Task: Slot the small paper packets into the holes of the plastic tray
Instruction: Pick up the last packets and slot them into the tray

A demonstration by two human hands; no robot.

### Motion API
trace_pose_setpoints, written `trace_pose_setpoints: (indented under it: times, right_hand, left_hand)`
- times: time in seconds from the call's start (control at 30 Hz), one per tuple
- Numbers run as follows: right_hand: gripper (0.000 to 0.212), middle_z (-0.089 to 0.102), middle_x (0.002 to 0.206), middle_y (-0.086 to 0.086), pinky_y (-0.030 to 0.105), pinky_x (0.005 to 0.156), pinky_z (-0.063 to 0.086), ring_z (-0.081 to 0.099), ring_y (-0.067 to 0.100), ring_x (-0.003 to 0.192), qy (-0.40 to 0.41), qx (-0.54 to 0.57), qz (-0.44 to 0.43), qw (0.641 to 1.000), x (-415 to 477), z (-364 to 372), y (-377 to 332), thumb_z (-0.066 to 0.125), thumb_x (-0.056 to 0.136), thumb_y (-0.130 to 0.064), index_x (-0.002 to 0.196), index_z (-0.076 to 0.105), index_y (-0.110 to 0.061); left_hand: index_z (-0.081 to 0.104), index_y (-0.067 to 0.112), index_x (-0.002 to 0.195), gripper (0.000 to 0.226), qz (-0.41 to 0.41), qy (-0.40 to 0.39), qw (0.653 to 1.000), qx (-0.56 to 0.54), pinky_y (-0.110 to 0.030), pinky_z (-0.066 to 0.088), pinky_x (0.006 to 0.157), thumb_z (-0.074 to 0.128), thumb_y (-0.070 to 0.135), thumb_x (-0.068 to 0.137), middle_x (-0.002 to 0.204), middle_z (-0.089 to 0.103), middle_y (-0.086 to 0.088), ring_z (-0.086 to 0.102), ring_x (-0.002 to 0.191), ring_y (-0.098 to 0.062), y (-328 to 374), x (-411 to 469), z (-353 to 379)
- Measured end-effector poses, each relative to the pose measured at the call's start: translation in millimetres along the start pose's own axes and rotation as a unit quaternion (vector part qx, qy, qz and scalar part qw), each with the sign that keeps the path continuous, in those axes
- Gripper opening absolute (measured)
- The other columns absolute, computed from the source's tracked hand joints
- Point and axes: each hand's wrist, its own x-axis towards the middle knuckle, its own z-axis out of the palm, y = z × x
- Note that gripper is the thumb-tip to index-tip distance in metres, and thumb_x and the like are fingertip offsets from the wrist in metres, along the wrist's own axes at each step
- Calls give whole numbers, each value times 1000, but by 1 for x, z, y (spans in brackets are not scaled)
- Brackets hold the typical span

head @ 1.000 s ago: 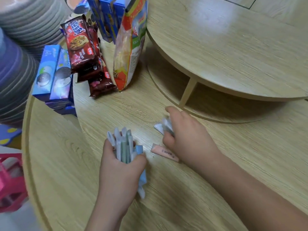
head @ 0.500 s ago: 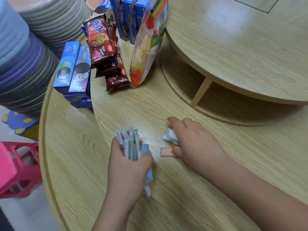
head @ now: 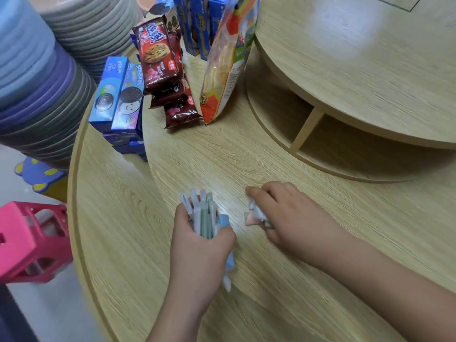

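Over the round light-wood table [head: 271, 156], towards its near edge, the left hand [head: 199, 248] is gripping an upright bundle of pale blue, green and white paper packets [head: 203, 213]. Beside it, the right hand [head: 293, 218] is clutching a few white and pink packets [head: 250, 219].

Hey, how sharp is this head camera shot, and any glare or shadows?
Head view: motion blur softens both the left hand and right hand and the paper packets they grip; a pale glare patch sits on the raised round shelf, with deep shadow beneath it; the stacked bowls bow at the left edge.
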Motion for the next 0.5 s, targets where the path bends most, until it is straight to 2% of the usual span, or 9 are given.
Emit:
trace_pose_setpoints:
  times: [0.13,0.2,0.3,0.4,0.5]
  right_hand:
    - [72,60,109,0,41,83,51,55,27,100,27,-36,-11,999,2,-4,1,76,68,-31,135,53,-19]
    - [77,61,105,1,42,83,51,58,27,97,19,-48,-22,998,2,-5,2,78,66,-32,137,51,-17]
    - [88,60,106,4,40,77,52,58,27,92,-9,-71,-39,997,2,-6,-2,71,75,-27,152,29,-17]
    - [91,56,111,4,37,76,51,56,26,98,-2,-73,-39,997,2,-7,-4,62,87,-26,156,4,-21]
    - [87,57,112,3,37,78,52,56,24,98,-1,-46,-8,999,2,-7,-2,61,88,-28,154,6,-25]
  left_hand:
    - [55,37,86,29,-5,-2,1000,-6,-39,53,63,66,22,63,82,59,0,56,63,-12,2,-2,2]
    - [55,38,86,30,-6,-7,1000,-7,-41,54,64,66,23,63,82,59,-1,56,64,-13,2,-3,3]
    - [55,37,88,30,-7,-8,1000,-5,-41,54,65,66,23,63,83,61,0,58,65,-12,2,-4,5]
    - [56,36,90,30,-4,-11,1000,-6,-40,55,66,68,21,66,83,61,2,58,66,-10,1,-4,8]
    - [56,31,92,31,-5,-16,1000,-4,-40,55,66,70,8,77,83,61,-1,58,68,-14,0,-3,11]
